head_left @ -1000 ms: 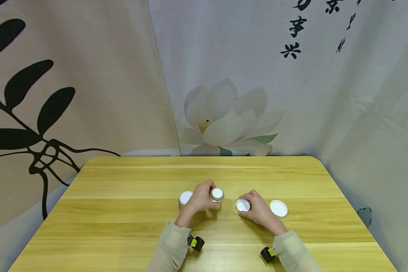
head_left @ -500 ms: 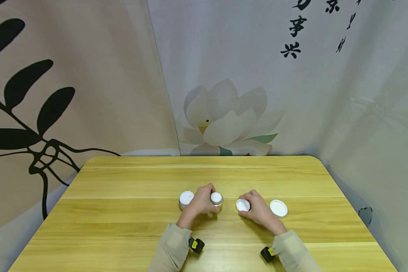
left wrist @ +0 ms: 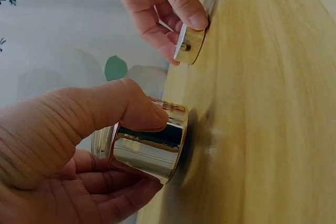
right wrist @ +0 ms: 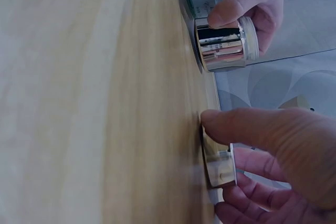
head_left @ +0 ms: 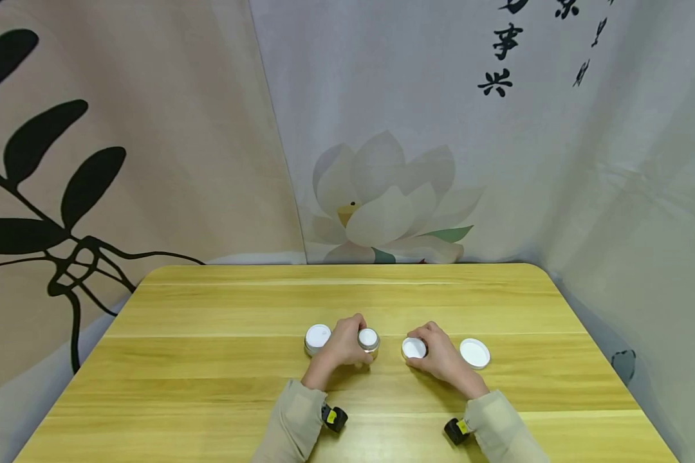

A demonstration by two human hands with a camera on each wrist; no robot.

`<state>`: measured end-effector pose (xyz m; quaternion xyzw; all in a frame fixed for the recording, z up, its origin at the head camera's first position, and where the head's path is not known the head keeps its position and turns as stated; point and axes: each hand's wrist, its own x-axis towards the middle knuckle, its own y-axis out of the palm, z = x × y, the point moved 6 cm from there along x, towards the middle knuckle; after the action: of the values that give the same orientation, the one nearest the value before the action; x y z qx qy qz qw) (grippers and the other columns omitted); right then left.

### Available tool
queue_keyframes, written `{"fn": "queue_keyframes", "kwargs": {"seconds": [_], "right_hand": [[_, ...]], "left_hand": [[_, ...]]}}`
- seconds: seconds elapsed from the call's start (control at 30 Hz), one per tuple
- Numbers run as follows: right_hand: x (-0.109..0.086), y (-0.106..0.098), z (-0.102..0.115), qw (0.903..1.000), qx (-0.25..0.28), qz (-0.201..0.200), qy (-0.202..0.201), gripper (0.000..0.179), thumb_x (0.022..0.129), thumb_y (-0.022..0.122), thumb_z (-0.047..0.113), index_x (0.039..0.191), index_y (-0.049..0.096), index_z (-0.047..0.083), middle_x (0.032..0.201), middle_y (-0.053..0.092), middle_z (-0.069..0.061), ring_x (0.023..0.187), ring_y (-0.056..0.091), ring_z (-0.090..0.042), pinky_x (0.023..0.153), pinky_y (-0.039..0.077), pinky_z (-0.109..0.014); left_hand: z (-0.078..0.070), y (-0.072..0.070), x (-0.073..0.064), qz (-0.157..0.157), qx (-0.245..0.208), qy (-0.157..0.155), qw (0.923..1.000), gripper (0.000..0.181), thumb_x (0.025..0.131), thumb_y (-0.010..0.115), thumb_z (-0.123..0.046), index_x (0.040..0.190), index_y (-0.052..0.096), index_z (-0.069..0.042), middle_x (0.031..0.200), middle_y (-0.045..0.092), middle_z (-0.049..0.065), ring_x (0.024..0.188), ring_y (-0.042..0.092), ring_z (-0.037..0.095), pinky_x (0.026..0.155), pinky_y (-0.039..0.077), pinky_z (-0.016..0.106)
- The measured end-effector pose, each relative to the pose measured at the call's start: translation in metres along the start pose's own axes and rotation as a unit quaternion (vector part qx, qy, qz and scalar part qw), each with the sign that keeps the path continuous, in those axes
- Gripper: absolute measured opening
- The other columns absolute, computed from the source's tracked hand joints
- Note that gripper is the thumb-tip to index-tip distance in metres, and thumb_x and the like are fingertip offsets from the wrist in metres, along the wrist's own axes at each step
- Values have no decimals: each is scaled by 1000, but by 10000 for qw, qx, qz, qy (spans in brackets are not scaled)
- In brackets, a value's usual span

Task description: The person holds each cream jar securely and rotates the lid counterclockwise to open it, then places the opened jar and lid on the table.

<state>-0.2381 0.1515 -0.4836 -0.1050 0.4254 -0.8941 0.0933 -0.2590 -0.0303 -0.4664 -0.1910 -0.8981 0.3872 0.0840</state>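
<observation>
In the head view, my left hand grips a shiny gold jar with a white disc in its mouth. The thumb presses one side and the fingers curl round the other; the jar stands upright, its base at the tabletop. Farther right, my right hand holds a low gold lid between thumb and fingers. White inner side up, this lid lies on the table. Just left of my left hand stands a jar with a white top; its side looks pale green and clear in the right wrist view.
A larger white lid lies flat just right of my right hand. Everything rests on a wood-grain table. Behind its far edge hangs a printed curtain. A black wrist camera sits at the left sleeve.
My left hand has brought the gold jar slightly down and nearer to me, then stayed there. The right hand and its lid have kept their place.
</observation>
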Motion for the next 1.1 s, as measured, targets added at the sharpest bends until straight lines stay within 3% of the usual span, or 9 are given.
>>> {"fn": "queue_keyframes", "kwargs": {"seconds": [0.4,0.67,1.1], "right_hand": [[1,1,-1,10000,-48,-16,-25,40,68,83,11,103,66,2,93,53,-6,83,54,-20,77,48,-41],[-2,-4,5,9981,-9,-278,-549,39,67,83,12,99,65,-2,89,51,-6,78,53,-20,71,49,-40],[1,0,-2,9999,-46,-2,107,40,68,83,12,104,66,3,93,53,-4,83,54,-18,77,49,-39]], "left_hand": [[5,3,2,-130,-24,144,9998,46,57,85,-6,87,51,-5,82,56,5,78,52,18,68,47,29],[7,5,1,-184,-126,142,9996,45,59,85,-6,88,51,-4,85,57,6,80,54,18,69,48,29],[8,9,-1,-236,-234,38,9994,47,60,83,-5,92,50,-2,87,56,7,82,54,19,72,48,31]]}}
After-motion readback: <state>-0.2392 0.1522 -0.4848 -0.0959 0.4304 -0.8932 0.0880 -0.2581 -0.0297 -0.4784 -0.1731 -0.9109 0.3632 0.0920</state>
